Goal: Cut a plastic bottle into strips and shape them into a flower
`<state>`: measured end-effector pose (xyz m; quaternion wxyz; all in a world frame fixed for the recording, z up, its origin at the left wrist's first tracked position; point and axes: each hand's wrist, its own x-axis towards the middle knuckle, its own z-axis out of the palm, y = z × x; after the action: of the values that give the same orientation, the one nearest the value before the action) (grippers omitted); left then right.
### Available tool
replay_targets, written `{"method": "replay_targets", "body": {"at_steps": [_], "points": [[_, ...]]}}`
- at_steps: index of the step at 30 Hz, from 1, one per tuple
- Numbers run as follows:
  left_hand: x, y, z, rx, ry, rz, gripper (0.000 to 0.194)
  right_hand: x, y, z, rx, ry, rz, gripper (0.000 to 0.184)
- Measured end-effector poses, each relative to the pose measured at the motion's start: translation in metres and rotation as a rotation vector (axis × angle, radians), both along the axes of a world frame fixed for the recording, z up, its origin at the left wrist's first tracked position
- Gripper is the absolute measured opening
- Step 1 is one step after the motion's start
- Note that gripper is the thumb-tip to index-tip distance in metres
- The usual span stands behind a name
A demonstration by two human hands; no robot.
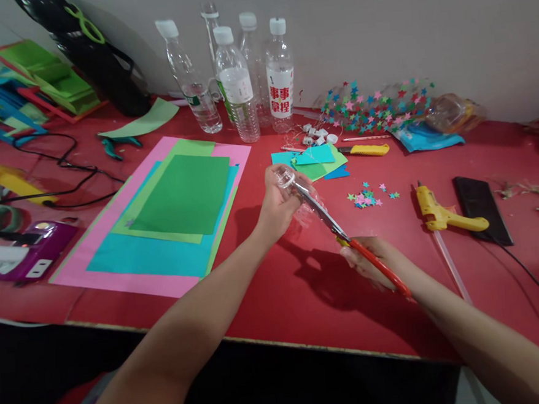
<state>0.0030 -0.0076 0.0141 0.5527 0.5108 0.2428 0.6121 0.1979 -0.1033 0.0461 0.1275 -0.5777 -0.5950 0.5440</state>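
My left hand (276,207) is closed around a clear plastic bottle piece (285,176), its round neck pointing up and toward the left. In my right hand (377,259) is a pair of scissors (375,265) with red handles. The metal blades reach up and left to the bottle piece and lie against it. Both hands are raised over the red table, and their shadows fall below. Whether the blades have plastic between them I cannot tell. Small star cutouts (368,197) lie just beyond my right hand.
Stacked coloured paper (181,196) lies left. Several plastic bottles (281,84) stand by the wall. A yellow cutter knife (370,150) lies behind my hands. Right are a yellow glue gun (436,209) and a black phone (482,208). A purple power strip (46,248) with cables sits far left.
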Motion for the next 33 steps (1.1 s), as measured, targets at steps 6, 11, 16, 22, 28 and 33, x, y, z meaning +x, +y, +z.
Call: {"method": "replay_targets", "body": {"at_steps": [6, 11, 16, 22, 28, 33], "points": [[0.0, 0.002, -0.003, -0.017, -0.026, -0.011, 0.044, 0.001, 0.002, -0.001, -0.035, 0.054, 0.005, 0.055], [0.004, 0.002, -0.007, -0.07, -0.03, 0.01, 0.046, 0.006, 0.004, -0.002, -0.092, 0.113, 0.03, 0.056], [-0.001, 0.008, -0.008, -0.161, -0.06, 0.093, 0.046, 0.012, 0.007, -0.001, -0.088, 0.113, 0.078, 0.054], [-0.008, 0.012, -0.003, -0.317, -0.161, 0.157, 0.056, 0.008, 0.007, 0.004, -0.007, 0.127, -0.066, 0.051], [0.006, -0.011, 0.003, -0.405, -0.064, -0.165, 0.066, 0.005, 0.01, -0.004, 0.365, -0.061, -0.255, 0.044], [0.015, -0.02, 0.0, -0.466, -0.042, -0.248, 0.059, 0.0, 0.013, -0.008, 0.572, -0.291, -0.208, 0.043]]}}
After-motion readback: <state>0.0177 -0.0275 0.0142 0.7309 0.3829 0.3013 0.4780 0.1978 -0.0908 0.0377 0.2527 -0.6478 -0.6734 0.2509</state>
